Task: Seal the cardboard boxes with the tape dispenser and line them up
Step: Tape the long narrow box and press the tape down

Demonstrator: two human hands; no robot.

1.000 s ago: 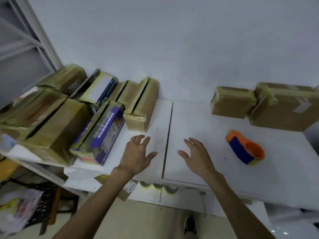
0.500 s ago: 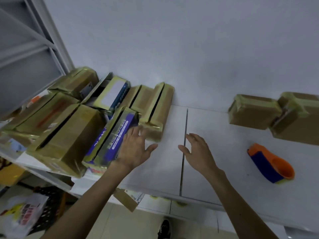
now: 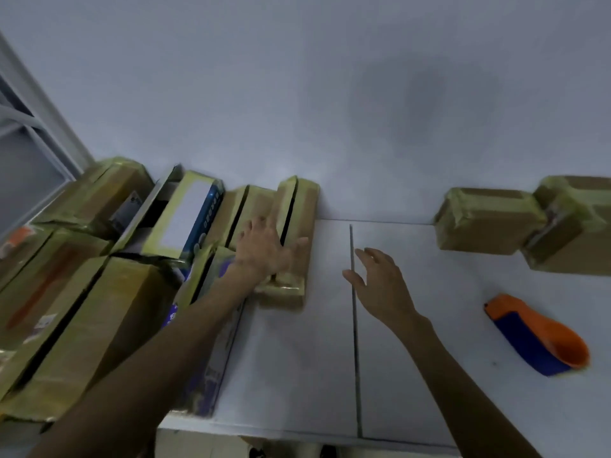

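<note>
Fingers of our left hand (image 3: 264, 249) lay spread flat on a taped cardboard box (image 3: 294, 239); our right hand (image 3: 380, 282) hovered open over clear white table (image 3: 297, 358). Tape dispenser (image 3: 537, 335) sat right, near two sealed boxes (image 3: 486, 219); more crowded left.

You face a plain pale wall (image 3: 297, 94) lit dimly and evenly, with a white table (image 3: 297, 375) pushed against it, a dark seam (image 3: 355, 325) splitting the top front to back, and a grey metal frame (image 3: 33, 127) standing at your far left.
</note>
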